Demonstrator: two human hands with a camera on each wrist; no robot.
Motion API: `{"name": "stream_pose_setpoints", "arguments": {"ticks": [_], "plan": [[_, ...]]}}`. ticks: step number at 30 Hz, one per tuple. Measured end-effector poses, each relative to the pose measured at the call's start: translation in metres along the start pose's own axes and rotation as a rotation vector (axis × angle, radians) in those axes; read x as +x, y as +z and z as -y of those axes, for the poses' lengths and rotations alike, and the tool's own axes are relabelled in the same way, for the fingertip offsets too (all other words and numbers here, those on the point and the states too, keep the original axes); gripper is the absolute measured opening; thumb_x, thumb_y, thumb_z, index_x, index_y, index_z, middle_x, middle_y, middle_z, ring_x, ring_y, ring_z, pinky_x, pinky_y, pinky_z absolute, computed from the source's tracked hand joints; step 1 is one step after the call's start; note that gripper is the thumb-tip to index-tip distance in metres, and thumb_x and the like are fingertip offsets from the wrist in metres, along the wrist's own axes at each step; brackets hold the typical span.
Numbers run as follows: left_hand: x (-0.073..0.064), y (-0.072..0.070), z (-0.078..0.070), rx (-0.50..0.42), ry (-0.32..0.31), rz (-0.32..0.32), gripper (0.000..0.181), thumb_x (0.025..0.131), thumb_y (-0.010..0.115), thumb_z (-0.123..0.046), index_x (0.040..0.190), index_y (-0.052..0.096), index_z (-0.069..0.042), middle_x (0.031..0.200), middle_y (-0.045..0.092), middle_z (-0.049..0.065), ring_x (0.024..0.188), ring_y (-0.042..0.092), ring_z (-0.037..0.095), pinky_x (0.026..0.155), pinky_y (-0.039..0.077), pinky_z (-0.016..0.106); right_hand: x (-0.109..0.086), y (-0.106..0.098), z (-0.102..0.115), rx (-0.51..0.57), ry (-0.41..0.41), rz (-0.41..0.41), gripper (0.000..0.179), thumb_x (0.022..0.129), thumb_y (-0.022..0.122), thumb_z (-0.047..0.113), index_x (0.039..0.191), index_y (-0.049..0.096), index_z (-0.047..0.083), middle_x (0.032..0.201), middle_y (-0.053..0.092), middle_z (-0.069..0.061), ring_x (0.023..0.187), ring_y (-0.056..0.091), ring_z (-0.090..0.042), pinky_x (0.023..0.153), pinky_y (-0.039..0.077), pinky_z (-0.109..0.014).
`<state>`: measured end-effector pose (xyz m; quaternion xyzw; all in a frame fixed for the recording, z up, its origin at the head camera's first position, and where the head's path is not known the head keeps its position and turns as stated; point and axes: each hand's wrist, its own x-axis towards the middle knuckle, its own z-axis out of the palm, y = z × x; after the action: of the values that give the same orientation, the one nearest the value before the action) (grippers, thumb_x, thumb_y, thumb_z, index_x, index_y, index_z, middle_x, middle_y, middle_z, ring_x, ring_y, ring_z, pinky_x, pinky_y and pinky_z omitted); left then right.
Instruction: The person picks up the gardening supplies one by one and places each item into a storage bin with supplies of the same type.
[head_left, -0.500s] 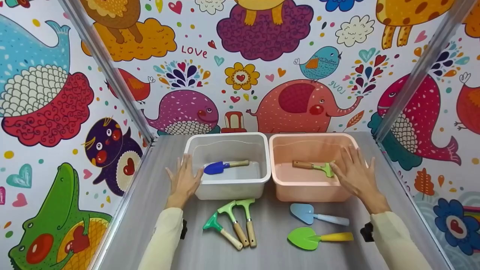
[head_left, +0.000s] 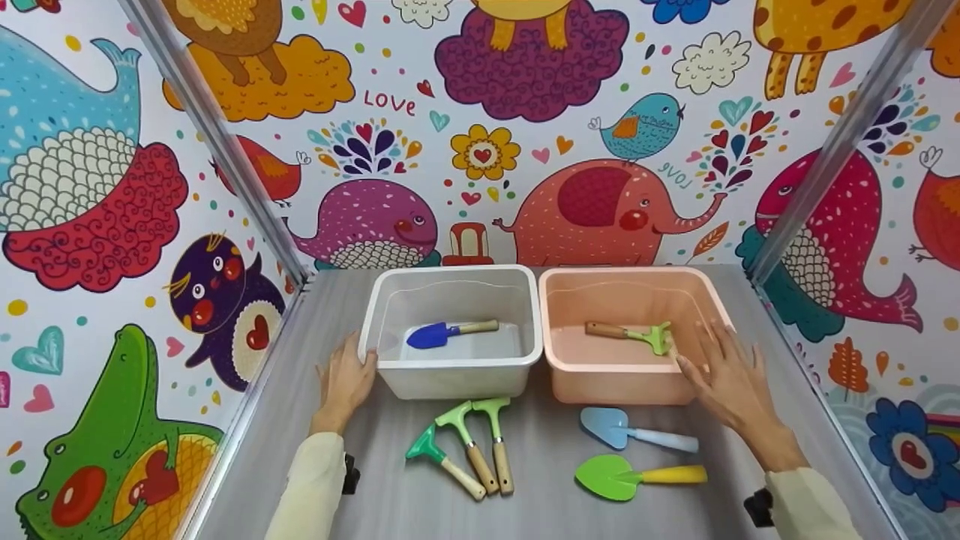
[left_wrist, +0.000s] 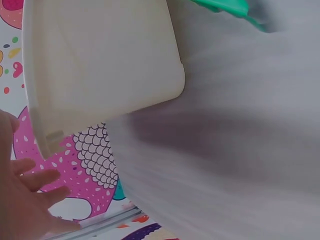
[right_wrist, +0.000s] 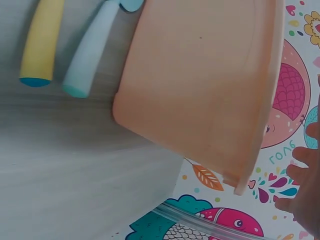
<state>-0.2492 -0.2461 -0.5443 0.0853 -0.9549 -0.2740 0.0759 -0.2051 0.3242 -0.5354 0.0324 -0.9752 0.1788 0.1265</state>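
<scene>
At the white bin (head_left: 454, 381), left hand (head_left: 346, 384) is loose, fingers extended; right hand (head_left: 736, 388), fingers spread, is at the peach bin (head_left: 622, 386). Bins sit side by side, blue trowel (head_left: 430, 335) inside white, green rake (head_left: 613, 331) inside peach.

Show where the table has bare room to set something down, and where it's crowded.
Bare table lies between the three green hoes and the two trowels, and between the hoes and left sleeve. Directly before the white bin and peach bin it is crowded, and their near-touching rims leave no hand gap.
</scene>
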Motion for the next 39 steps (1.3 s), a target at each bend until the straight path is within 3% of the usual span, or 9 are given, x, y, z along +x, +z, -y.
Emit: {"name": "stream_pose_setpoints", "arguments": {"ticks": [4, 9, 14, 20, 24, 30, 36, 39], "plan": [[0.001, 0.001, 0.003, -0.057, 0.007, -0.016, 0.053, 0.101, 0.048, -0.022, 0.144, 0.043, 0.007, 0.143, 0.049, 0.034, 0.134, 0.045, 0.051, 0.113, 0.034, 0.066, -0.018, 0.008, -0.003, 0.0, -0.051, -0.125, 0.064, 0.096, 0.06, 0.035, 0.149, 0.041, 0.004, 0.152, 0.038, -0.026, 0.135, 0.036, -0.048, 0.109, 0.026, -0.07], [0.004, -0.001, 0.003, -0.151, -0.026, 0.011, 0.054, 0.1, 0.046, -0.019, 0.143, 0.041, 0.013, 0.143, 0.045, 0.038, 0.136, 0.041, 0.052, 0.116, 0.033, 0.062, -0.035, 0.019, -0.005, 0.011, -0.134, -0.264, 0.05, 0.087, 0.07, 0.021, 0.13, 0.058, -0.002, 0.132, 0.054, -0.023, 0.116, 0.051, -0.043, 0.093, 0.042, -0.059], [0.008, -0.001, 0.006, -0.286, -0.127, 0.023, 0.052, 0.1, 0.043, -0.018, 0.141, 0.042, 0.015, 0.138, 0.049, 0.038, 0.132, 0.046, 0.051, 0.114, 0.037, 0.059, -0.045, 0.027, -0.007, -0.003, -0.18, -0.306, 0.044, 0.084, 0.072, 0.021, 0.121, 0.064, -0.002, 0.119, 0.061, -0.02, 0.103, 0.057, -0.036, 0.081, 0.049, -0.054], [0.012, 0.002, 0.005, -0.415, -0.255, 0.042, 0.05, 0.103, 0.041, -0.019, 0.142, 0.043, 0.012, 0.138, 0.052, 0.036, 0.13, 0.051, 0.048, 0.11, 0.044, 0.054, -0.056, 0.035, -0.015, -0.058, -0.306, -0.343, 0.029, 0.078, 0.073, 0.017, 0.102, 0.069, 0.001, 0.094, 0.07, -0.012, 0.081, 0.062, -0.027, 0.065, 0.052, -0.045], [0.014, 0.001, -0.004, -0.462, -0.29, 0.038, 0.049, 0.104, 0.04, -0.017, 0.14, 0.044, 0.015, 0.138, 0.052, 0.036, 0.129, 0.053, 0.047, 0.109, 0.046, 0.053, -0.062, 0.044, -0.018, -0.072, -0.316, -0.277, 0.025, 0.077, 0.073, 0.017, 0.098, 0.069, 0.006, 0.09, 0.071, -0.007, 0.078, 0.062, -0.022, 0.064, 0.053, -0.042], [0.017, 0.003, -0.009, -0.47, -0.306, 0.02, 0.047, 0.104, 0.042, -0.016, 0.139, 0.046, 0.014, 0.136, 0.055, 0.035, 0.125, 0.057, 0.046, 0.105, 0.05, 0.051, -0.069, 0.058, -0.011, -0.058, -0.211, -0.076, 0.025, 0.078, 0.076, 0.016, 0.101, 0.07, 0.011, 0.101, 0.071, -0.006, 0.091, 0.065, -0.025, 0.078, 0.057, -0.048], [0.018, 0.004, -0.008, -0.464, -0.298, -0.01, 0.042, 0.103, 0.045, -0.013, 0.134, 0.051, 0.016, 0.127, 0.06, 0.036, 0.107, 0.066, 0.044, 0.077, 0.061, 0.036, -0.069, 0.07, -0.006, -0.061, -0.191, 0.084, 0.022, 0.079, 0.076, 0.014, 0.1, 0.072, 0.01, 0.099, 0.069, -0.003, 0.091, 0.064, -0.022, 0.082, 0.056, -0.047], [0.018, 0.002, -0.008, -0.448, -0.286, -0.021, 0.04, 0.103, 0.047, -0.011, 0.13, 0.054, 0.017, 0.124, 0.062, 0.036, 0.106, 0.065, 0.044, 0.08, 0.06, 0.038, -0.069, 0.072, -0.004, -0.069, -0.172, 0.173, 0.021, 0.08, 0.075, 0.015, 0.1, 0.072, 0.01, 0.096, 0.067, -0.002, 0.086, 0.06, -0.018, 0.08, 0.055, -0.045]]}}
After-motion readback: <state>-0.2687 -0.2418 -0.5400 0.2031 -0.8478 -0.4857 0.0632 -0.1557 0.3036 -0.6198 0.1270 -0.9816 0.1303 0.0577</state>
